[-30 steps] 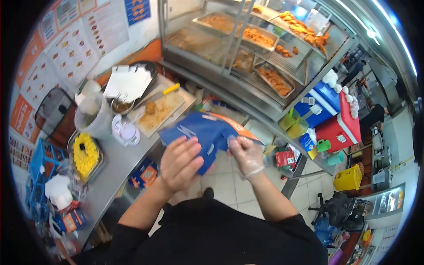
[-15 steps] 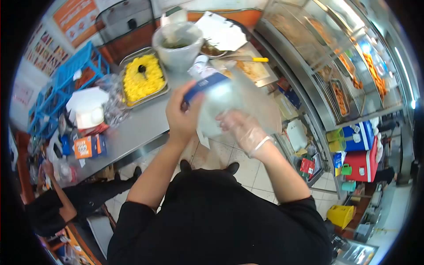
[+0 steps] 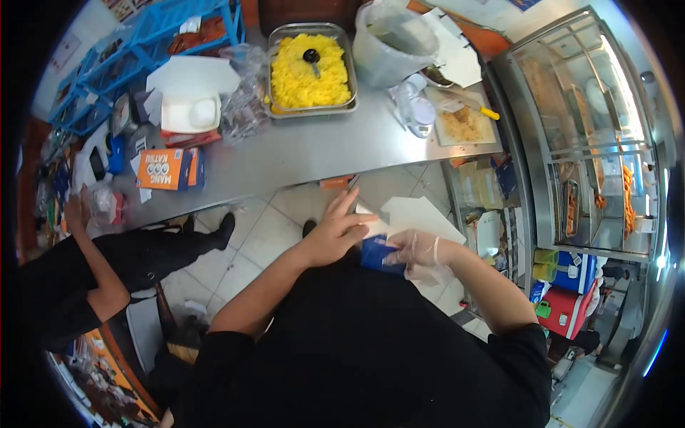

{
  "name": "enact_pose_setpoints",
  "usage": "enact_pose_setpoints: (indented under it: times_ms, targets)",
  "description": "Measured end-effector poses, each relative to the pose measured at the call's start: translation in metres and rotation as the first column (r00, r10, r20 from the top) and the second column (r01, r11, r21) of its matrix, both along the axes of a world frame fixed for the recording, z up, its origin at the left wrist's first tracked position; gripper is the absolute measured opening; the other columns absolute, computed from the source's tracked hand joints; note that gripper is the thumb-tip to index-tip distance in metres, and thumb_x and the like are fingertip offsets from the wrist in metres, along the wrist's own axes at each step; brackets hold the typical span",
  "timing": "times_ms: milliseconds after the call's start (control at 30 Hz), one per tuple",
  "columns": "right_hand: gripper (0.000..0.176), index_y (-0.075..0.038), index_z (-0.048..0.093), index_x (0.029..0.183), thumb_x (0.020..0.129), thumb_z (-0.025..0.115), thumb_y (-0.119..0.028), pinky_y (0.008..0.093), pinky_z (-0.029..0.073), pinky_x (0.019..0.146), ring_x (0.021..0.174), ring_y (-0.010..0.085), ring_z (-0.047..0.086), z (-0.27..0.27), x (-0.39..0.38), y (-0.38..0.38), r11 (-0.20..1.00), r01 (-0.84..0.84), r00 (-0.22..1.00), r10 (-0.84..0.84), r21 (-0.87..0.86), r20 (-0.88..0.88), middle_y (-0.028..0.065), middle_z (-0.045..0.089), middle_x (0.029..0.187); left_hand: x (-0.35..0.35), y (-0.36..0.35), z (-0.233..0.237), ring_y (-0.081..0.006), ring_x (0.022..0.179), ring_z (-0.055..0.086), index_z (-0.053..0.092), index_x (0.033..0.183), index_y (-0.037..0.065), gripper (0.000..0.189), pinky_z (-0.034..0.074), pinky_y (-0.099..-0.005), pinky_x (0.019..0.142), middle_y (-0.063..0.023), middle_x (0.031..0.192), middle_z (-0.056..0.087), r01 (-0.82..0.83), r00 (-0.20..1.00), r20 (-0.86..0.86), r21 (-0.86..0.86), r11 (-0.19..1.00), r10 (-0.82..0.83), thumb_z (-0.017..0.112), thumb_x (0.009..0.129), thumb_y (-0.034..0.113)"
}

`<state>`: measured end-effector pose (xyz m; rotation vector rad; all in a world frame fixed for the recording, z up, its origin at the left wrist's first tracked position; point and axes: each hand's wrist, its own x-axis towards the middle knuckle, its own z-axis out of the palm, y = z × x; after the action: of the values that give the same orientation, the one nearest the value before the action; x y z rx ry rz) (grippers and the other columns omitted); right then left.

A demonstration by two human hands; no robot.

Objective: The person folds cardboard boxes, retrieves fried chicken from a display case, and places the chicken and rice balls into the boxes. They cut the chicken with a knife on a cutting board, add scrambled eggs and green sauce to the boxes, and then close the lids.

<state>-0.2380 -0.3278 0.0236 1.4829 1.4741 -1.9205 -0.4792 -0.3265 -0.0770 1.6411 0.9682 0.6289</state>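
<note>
Carton drawn nearer torso | right hand grip: pinching its blue flap | left hand grip: spread

We observe the metal surface forward of the left grip and right grip. On it we identify a metal tray ahead of the left grip, clear plastic and an orange box forward-left of it, a translucent bucket ahead of the right grip, and a cutting board forward-right.
</note>
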Motion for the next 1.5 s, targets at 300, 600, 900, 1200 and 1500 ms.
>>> enact_pose_setpoints:
  times_ms: [300, 600, 900, 1200, 1500]
  targets:
    - [0.026, -0.001, 0.07, 0.114, 0.098, 0.068, -0.022, 0.0317, 0.055, 0.068, 0.072, 0.0159, 0.069, -0.015, -0.031, 0.031, 0.993, 0.108, 0.991, -0.112, -0.055, -0.077, 0.0058, 0.069, 0.086, -0.092, 0.026, 0.066, -0.0336, 0.142, 0.045, 0.06, 0.088, 0.006, 0.017, 0.034, -0.042, 0.116, -0.0148, 0.147, 0.054, 0.284, 0.908, 0.341, -0.071, 0.956, -0.245, 0.077, 0.084, 0.004]
    - [0.03, -0.003, 0.068, 0.11, 0.103, 0.059, -0.031, 0.0315, 0.054, 0.071, 0.071, 0.0167, 0.068, -0.01, -0.053, 0.047, 0.969, 0.178, 0.979, -0.193, -0.171, -0.073, 0.006, 0.068, 0.087, -0.089, 0.028, 0.056, -0.0324, 0.144, 0.039, 0.064, 0.095, 0.011, 0.02, 0.031, -0.0434, 0.117, -0.0086, 0.144, 0.057, 0.126, 0.882, 0.472, -0.223, 0.967, -0.006, 0.08, 0.083, 0.01]
    - [0.029, 0.001, 0.064, 0.107, 0.106, 0.053, -0.026, 0.0324, 0.055, 0.068, 0.073, 0.0182, 0.072, 0.01, -0.06, 0.046, 0.968, 0.245, 0.967, -0.248, -0.048, -0.066, 0.0101, 0.066, 0.087, -0.063, 0.043, 0.062, -0.0319, 0.128, 0.055, 0.061, 0.108, 0.003, 0.024, 0.041, -0.0399, 0.108, -0.0149, 0.131, 0.062, 0.097, 0.982, 0.168, -0.066, 0.993, -0.085, 0.072, 0.087, 0.006]
    - [0.027, 0.002, 0.062, 0.106, 0.106, 0.052, -0.023, 0.0392, 0.056, 0.062, 0.071, 0.0227, 0.072, 0.032, -0.064, 0.041, 0.988, 0.049, 0.997, -0.057, 0.15, 0.052, 0.0156, 0.068, 0.083, -0.037, 0.036, 0.075, -0.0393, 0.122, 0.056, 0.055, 0.124, 0.0, 0.031, 0.046, -0.0436, 0.101, -0.0204, 0.128, 0.058, 0.227, 0.959, -0.245, 0.365, 0.903, -0.142, 0.063, 0.095, 0.011]
    - [0.026, -0.003, 0.073, 0.105, 0.08, 0.074, -0.009, 0.0423, 0.043, 0.061, 0.067, 0.028, 0.055, 0.055, -0.001, -0.016, -0.141, 0.208, 0.978, 0.016, 0.968, -0.208, 0.0078, 0.059, 0.076, -0.07, 0.064, 0.067, -0.0106, 0.097, 0.06, 0.07, 0.114, -0.003, 0.027, 0.047, -0.0278, 0.089, -0.0051, 0.103, 0.07, 0.237, 0.97, 0.095, -0.568, 0.788, -0.223, 0.069, 0.096, 0.017]
